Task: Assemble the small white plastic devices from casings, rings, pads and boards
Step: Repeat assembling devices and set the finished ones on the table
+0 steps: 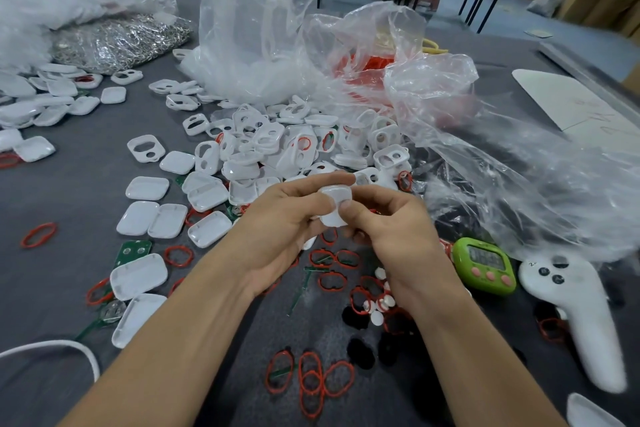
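Both hands hold one small white casing point(335, 206) above the grey table point(69, 198). My left hand point(280, 222) grips it from the left, thumb on top. My right hand point(391, 222) pinches it from the right, thumb pressed on its face. A heap of white casings with cut-outs point(277, 146) lies just beyond the hands. Plain white shells point(149, 218) lie to the left. Red rings point(311, 378) are scattered in front, with round white pads point(375, 305) and black pads point(360, 350). A green board point(133, 250) sits at the left.
Clear plastic bags point(263, 21) stand behind the heap and spread to the right. A green timer point(483, 265) and a white controller point(575, 315) lie at the right. A bag of metal clips point(121, 42) is at the back left. A white cord point(52, 347) curves at the lower left.
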Motion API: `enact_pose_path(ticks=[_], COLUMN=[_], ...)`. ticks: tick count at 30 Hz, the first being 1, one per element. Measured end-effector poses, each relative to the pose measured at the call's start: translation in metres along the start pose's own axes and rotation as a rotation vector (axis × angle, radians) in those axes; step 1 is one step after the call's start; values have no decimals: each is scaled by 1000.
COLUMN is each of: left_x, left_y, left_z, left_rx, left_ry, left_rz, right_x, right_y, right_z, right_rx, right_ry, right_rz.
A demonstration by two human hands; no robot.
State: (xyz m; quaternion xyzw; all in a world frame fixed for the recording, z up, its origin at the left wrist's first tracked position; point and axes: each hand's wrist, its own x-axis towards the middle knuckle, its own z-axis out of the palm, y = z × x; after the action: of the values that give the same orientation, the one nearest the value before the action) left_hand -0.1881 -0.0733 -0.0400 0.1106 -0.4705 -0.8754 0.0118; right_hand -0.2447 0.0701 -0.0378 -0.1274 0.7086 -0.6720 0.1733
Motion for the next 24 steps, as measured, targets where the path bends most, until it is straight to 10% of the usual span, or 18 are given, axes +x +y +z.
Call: enact_pose_path(ticks=[9, 24], left_x=[3, 1], left_y=[-8, -12], left_z=[0, 2], left_rx=[357, 278], left_ry=[207, 185], left_rz=[141, 81], right_x=[-3, -3], right_y=[1, 3], right_z=[-2, -6], right_rx=[-162, -226], right_ry=[40, 79], right_rz=[-88, -60])
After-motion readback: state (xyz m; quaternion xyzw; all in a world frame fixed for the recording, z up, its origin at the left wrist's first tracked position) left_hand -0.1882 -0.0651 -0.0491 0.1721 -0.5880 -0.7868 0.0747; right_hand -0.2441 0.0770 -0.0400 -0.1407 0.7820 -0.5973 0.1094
